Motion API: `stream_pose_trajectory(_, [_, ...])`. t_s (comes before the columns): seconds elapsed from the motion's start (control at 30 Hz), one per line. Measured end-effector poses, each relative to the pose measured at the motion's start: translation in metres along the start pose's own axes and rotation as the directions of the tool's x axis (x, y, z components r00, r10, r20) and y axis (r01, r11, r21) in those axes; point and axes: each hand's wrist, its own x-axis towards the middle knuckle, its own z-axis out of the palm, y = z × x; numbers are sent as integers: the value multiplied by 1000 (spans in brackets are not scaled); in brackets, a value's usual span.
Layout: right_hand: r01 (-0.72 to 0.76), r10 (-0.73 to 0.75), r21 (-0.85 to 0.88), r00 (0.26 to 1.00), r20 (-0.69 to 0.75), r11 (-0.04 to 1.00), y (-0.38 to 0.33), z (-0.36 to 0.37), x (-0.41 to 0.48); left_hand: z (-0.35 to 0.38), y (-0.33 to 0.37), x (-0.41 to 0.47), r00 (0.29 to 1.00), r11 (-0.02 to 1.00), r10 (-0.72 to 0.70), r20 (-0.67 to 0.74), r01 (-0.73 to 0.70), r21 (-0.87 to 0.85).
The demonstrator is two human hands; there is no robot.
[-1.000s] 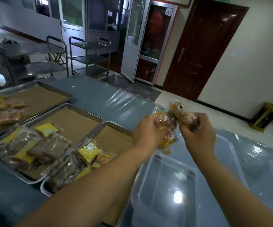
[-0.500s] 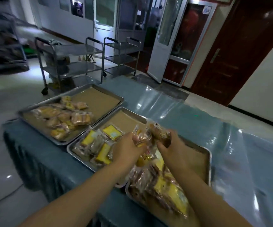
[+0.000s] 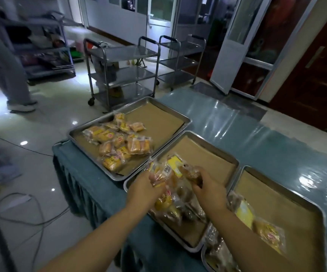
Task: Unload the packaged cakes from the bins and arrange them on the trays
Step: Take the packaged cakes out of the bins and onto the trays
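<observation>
Three steel trays lined with brown paper lie in a row on the blue table. The left tray (image 3: 92,126) holds several yellow packaged cakes (image 3: 117,142). Over the middle tray (image 3: 207,138) my left hand (image 3: 147,188) grips a bunch of packaged cakes (image 3: 164,169), and my right hand (image 3: 207,190) holds a brown packaged cake (image 3: 193,173). More wrapped cakes (image 3: 176,209) lie under my hands in that tray. The right tray (image 3: 296,201) carries a few packets (image 3: 268,232) at its near end. No bin is in view.
The table's left edge (image 3: 60,152) drops to a tiled floor with cables (image 3: 31,213). Two steel trolleys (image 3: 123,75) stand beyond the trays. A person's legs (image 3: 11,75) are at the far left. A glass door and a brown door lie behind the table.
The view has swung left, from the clear bins to the trays. Both hands carried their packets leftward and down, from above the right tray to over the middle tray.
</observation>
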Motion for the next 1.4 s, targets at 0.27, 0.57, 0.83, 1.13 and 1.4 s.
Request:
stream_pose_trajectory(0.27, [55, -17, -148, 970, 244, 987, 12, 68, 63, -14, 0, 101, 999, 998, -3, -37, 1, -65])
stream_pose_trajectory(0.57, [-30, 35, -21, 955, 295, 999, 8, 73, 99, -17, 2, 178, 999, 993, -34, 13, 36, -116])
stream_pose_trajectory(0.83, [-77, 54, 125, 983, 174, 989, -48, 91, 170, -19, 0, 252, 997, 995, 22, 72, -15, -94])
stream_pose_trajectory(1.13, [-72, 59, 33, 953, 298, 997, -108, 162, 258, -43, -18, 369, 965, 997, 51, 256, -34, -69])
stream_pose_trajectory(1.4, [-216, 179, 109, 943, 281, 970, -121, 217, 304, -56, -38, 439, 843, 994, 79, 532, -110, 26])
